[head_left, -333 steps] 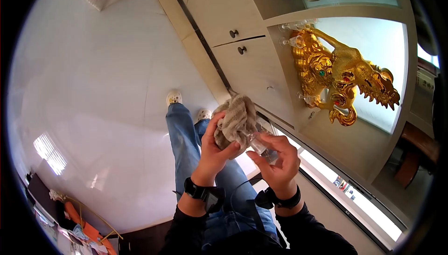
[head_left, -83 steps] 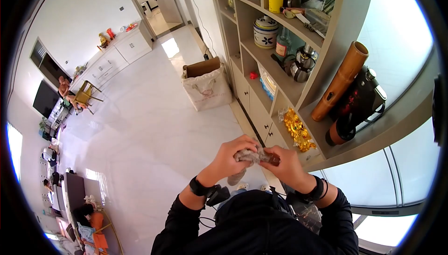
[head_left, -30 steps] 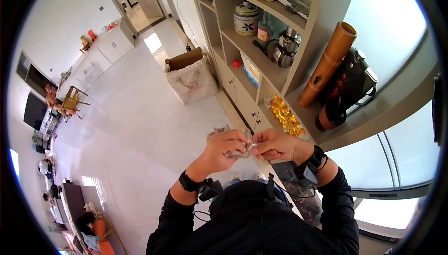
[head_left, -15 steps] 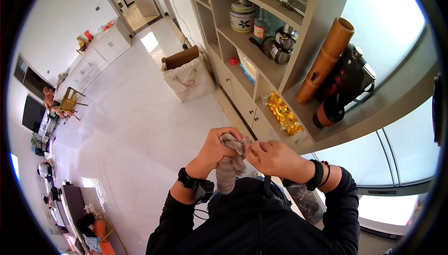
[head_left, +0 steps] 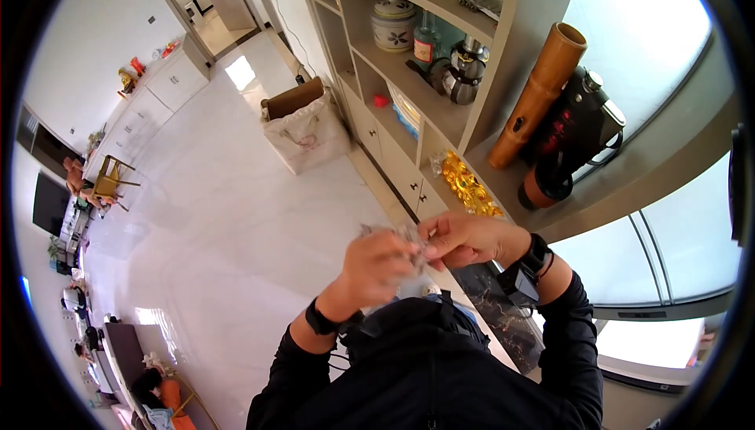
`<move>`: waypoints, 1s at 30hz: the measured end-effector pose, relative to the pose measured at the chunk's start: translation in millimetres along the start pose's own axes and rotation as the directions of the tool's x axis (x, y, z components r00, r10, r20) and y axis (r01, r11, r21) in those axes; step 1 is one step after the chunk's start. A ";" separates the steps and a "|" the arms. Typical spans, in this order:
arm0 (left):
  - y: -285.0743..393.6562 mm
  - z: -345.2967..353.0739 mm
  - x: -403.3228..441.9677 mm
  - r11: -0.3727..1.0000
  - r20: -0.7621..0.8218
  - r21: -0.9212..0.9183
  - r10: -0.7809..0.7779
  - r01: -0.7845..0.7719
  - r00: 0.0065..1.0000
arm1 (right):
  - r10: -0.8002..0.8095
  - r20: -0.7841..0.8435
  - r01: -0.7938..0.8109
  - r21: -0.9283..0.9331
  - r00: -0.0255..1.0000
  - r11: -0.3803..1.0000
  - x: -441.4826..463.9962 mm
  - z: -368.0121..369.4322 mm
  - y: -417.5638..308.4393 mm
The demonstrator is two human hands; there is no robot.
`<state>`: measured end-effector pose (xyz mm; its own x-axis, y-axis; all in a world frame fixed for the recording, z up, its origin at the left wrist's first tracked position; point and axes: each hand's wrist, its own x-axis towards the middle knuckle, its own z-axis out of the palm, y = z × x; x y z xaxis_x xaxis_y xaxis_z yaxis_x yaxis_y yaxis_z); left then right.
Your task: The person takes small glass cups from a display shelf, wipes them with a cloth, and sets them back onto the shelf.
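A crumpled grey-beige cloth [head_left: 414, 255] is bunched between my two hands in front of my body. My left hand [head_left: 373, 266] is smeared by motion, but its fingers curl over the left part of the cloth. Thumb and fingertips of my right hand [head_left: 472, 239] pinch the cloth's right edge. Most of the cloth is hidden behind the left hand, so its full shape does not show. Both hands are held close together above the floor, beside the shelf unit.
On the right, a shelf unit [head_left: 481, 107] holds jars, a bottle, a coffee pot [head_left: 462, 76], a bamboo tube [head_left: 543, 92], a black flask [head_left: 578, 119] and gold-coloured ornaments [head_left: 465, 186]. A white bag [head_left: 311, 137] stands on the floor [head_left: 212, 217]. Another person [head_left: 76, 178] is far left near a chair [head_left: 114, 178].
The cloth's hanging end no longer shows; it is now gathered between the hands. My left hand has turned its back upward, and the right wrist has rotated. The view has shifted slightly.
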<state>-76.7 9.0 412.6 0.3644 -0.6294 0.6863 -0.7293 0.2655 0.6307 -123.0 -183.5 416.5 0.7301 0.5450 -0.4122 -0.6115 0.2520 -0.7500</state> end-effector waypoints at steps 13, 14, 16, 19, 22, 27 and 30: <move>-10.0 8.3 -14.1 0.898 -0.150 -0.250 -0.405 0.362 0.902 | -0.682 0.256 0.200 -0.966 0.685 -0.162 -6.8 25.0 14.5; -12.2 5.5 -12.4 0.851 -0.109 -0.312 -0.473 0.422 0.874 | -0.674 0.405 0.116 -0.894 0.618 -0.432 -8.6 27.3 13.5; -19.3 0.7 -11.3 0.697 0.009 -0.478 -0.604 0.534 0.797 | -0.588 0.616 -0.021 -0.681 0.524 -0.732 -9.2 29.3 13.7; -22.6 -3.2 -7.3 0.268 0.207 -0.743 -0.779 0.613 0.591 | -0.623 0.585 0.049 -0.748 0.519 -0.662 -6.7 24.3 16.9; -22.1 -1.2 -4.9 0.434 0.140 -0.703 -0.692 0.563 0.708 | -0.715 0.376 0.192 -0.925 0.589 -0.328 -8.4 25.6 14.8; -16.0 -2.9 -5.5 0.781 0.066 -0.426 -0.476 0.456 0.877 | -0.692 0.019 0.286 -0.919 0.721 0.272 -9.4 31.3 18.2; -11.3 0.8 -6.9 0.901 0.059 -0.270 -0.337 0.340 0.940 | -0.591 -0.114 0.325 -0.745 0.799 0.583 -9.3 29.8 18.6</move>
<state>-71.5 9.7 400.5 0.5542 -0.7239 0.4109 -0.3765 0.2223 0.8994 -150.2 -160.1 421.8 0.9792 0.1952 0.0548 0.1076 -0.2714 -0.9564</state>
